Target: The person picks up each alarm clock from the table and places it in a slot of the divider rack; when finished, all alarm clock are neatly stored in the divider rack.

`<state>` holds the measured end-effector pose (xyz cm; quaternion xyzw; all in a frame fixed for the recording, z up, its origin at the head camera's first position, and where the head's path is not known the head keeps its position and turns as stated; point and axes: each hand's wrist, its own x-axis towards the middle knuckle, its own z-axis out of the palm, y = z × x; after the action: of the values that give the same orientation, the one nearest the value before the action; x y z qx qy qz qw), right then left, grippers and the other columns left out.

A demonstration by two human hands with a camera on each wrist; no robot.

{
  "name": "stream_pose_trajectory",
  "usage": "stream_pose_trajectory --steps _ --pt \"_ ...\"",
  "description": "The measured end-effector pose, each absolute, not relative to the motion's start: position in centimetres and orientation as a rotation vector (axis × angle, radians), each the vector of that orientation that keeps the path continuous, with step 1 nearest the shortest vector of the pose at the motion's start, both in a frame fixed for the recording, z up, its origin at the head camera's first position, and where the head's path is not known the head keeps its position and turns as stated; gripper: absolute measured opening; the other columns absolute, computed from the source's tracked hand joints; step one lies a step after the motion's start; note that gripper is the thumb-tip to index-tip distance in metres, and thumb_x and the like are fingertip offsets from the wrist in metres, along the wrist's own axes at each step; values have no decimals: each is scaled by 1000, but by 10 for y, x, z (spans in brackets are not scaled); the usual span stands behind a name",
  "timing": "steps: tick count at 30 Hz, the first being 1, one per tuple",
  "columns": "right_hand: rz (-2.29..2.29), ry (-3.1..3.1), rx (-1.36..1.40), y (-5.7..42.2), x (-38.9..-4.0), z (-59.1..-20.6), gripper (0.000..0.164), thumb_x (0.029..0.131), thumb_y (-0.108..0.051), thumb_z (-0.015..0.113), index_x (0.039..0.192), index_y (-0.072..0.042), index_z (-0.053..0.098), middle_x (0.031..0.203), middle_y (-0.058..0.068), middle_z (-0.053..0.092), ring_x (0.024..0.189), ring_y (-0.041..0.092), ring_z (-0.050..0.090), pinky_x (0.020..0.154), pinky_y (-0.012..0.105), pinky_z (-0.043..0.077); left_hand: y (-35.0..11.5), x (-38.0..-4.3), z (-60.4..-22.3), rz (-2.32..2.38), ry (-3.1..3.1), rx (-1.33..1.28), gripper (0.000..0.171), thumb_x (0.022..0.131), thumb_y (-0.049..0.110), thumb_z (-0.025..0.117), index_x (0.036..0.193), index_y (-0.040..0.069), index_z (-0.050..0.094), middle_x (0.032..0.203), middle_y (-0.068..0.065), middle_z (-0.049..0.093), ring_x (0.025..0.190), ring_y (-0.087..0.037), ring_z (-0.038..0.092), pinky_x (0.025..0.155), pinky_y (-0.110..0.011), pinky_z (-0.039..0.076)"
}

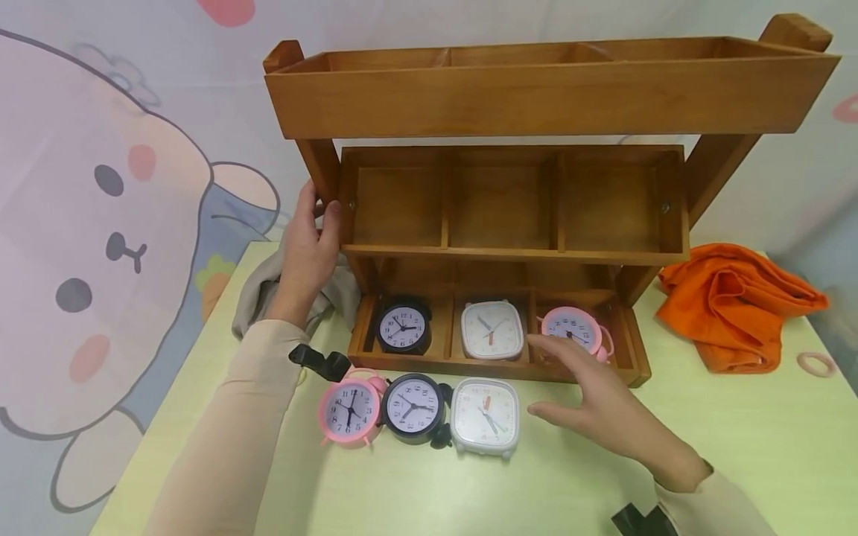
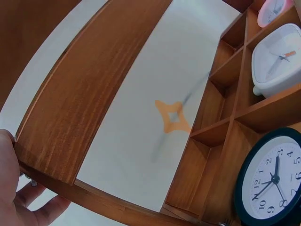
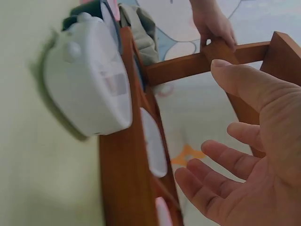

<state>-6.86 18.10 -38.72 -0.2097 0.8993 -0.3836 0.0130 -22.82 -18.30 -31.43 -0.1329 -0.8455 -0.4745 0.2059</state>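
Note:
My left hand [image 1: 310,249] grips the left side of a three-tier wooden shelf [image 1: 536,108] at its middle tier, with the thumb on the near side. My right hand [image 1: 599,398] is held with fingers spread and nothing in it, just right of a white square alarm clock [image 1: 485,417] on the table. Left of that clock stand a black round alarm clock [image 1: 412,408] and a pink alarm clock [image 1: 349,411]. In the bottom tier sit another black clock [image 1: 404,328], a white one [image 1: 492,330] and a pink one [image 1: 571,327], partly covered by my right fingers.
An orange cloth [image 1: 737,305] lies right of the shelf, near a pink ring [image 1: 815,364]. Behind my left arm is a grey cloth [image 1: 342,294]. A printed curtain [image 1: 121,193] hangs behind the pale table [image 1: 375,495]. Dividers split each tier into three compartments.

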Motion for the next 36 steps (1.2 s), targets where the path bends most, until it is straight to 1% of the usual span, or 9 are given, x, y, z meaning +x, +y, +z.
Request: stream_pose_trajectory --steps 4,6,12,17,21,25,28,31,36 --pt "-1255 2775 -618 183 -54 -402 78 80 -33 82 147 -18 43 145 4 51 111 24 62 92 43 55 -183 -228 -314 -1321 -2359 -348 49 105 29 43 151 17 34 148 -6 47 128 -26 53 101 -49 51" --pt "-1300 2745 -604 182 -49 -411 78 80 -31 82 147 -17 43 145 6 51 107 25 62 90 40 56 -182 -229 -314 -1320 -2359 -337 48 105 30 43 151 17 35 148 -6 48 129 -26 54 100 -48 51" --pt "-1336 2720 -611 171 -41 -431 84 78 -30 84 148 -11 41 141 11 53 118 30 56 90 34 56 -179 -228 -313 -1361 -2363 -307 50 104 31 45 152 18 35 147 -7 48 129 -27 53 102 -49 50" --pt "-1307 2751 -650 164 -43 -443 88 74 -24 87 147 -7 41 141 13 51 121 31 54 90 36 56 -178 -226 -309 -1342 -2429 -209 54 102 39 48 151 21 35 146 -5 49 128 -26 52 103 -48 49" --pt "-1261 2786 -661 158 -44 -452 91 73 -27 87 147 -7 40 145 13 47 125 30 52 94 41 55 -177 -227 -308 -1312 -2471 -148 55 101 40 49 150 21 36 145 -5 50 127 -25 52 104 -46 50" --pt "-1234 2786 -632 152 -46 -454 94 73 -33 87 150 -11 38 149 12 44 134 32 46 105 52 46 -177 -229 -309 -1307 -2464 -179 53 101 37 49 149 19 36 145 -7 50 126 -27 53 103 -48 50" --pt "-1240 2778 -620 148 -47 -455 94 73 -33 86 151 -13 37 151 12 43 138 35 41 109 58 40 -177 -229 -309 -1310 -2458 -212 52 102 35 49 149 18 36 145 -8 49 126 -28 54 102 -49 50" --pt "-1251 2763 -628 144 -47 -456 95 72 -34 87 151 -13 37 152 13 42 139 37 39 110 60 37 -177 -230 -309 -1331 -2452 -226 51 102 33 49 149 17 36 144 -9 49 126 -28 53 103 -49 50" --pt "-1261 2736 -652 138 -47 -455 97 71 -33 87 151 -11 37 152 15 40 140 37 37 111 60 35 -177 -229 -309 -1354 -2450 -224 52 102 33 48 150 18 34 145 -9 48 126 -28 51 104 -49 49"
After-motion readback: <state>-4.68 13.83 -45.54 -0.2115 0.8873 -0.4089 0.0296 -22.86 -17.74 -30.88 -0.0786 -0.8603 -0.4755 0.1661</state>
